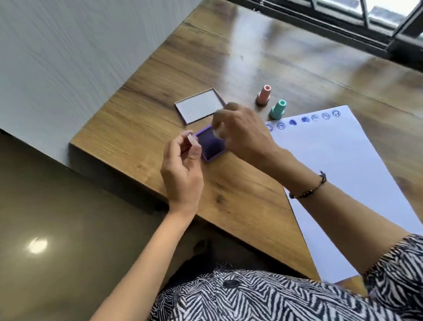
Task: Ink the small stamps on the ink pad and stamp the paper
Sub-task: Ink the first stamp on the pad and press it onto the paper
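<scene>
I am closing my right hand [241, 128] on a small pale stamp [218, 129], pinching it over the dark ink pad [210, 144] in its purple tray. My left hand [182, 169] is pinching a small clear piece [191, 139], perhaps a cap, just beside the tray's near corner. The stamp is looking light, hard and smooth, so I am judging a fingertip hold on its narrow barrel best, pressing gently. The pad is probably soft and wet. The tray's lid [200, 105] is lying open behind, showing only a pale lining. Pink [264, 95] and green [278, 109] stamps are standing beside the paper [342, 158], whose top edge is carrying a row of prints.
</scene>
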Demonstrator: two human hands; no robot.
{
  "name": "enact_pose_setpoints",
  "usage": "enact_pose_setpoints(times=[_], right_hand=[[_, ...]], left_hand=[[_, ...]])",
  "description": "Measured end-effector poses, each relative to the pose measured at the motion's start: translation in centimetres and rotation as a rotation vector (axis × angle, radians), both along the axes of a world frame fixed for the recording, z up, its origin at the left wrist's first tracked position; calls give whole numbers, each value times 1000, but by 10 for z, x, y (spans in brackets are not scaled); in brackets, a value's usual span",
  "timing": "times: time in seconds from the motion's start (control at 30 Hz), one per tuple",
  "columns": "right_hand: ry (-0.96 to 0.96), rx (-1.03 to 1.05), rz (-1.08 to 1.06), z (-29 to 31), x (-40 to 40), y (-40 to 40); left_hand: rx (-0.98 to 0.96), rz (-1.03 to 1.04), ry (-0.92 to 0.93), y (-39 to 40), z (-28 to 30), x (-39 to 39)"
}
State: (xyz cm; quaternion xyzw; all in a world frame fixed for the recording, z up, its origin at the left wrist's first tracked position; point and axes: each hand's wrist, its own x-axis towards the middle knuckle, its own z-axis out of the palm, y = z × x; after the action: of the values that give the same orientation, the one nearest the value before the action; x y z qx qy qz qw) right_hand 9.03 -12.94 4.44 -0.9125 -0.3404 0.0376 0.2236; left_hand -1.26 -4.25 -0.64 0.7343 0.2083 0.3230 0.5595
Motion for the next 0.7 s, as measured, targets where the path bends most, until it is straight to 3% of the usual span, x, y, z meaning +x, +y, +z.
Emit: enact_pose_setpoints(times=[0.1, 0.27, 0.7], right_hand=[[29, 304, -264, 6, 10, -37], [84, 192, -412, 0, 22, -82], [-63, -47, -197, -17, 29, -89]], left_hand=[[113, -251, -41, -30, 6, -4], [244, -702, 130, -79, 10, 19], [344, -746, 254, -83, 4, 30]])
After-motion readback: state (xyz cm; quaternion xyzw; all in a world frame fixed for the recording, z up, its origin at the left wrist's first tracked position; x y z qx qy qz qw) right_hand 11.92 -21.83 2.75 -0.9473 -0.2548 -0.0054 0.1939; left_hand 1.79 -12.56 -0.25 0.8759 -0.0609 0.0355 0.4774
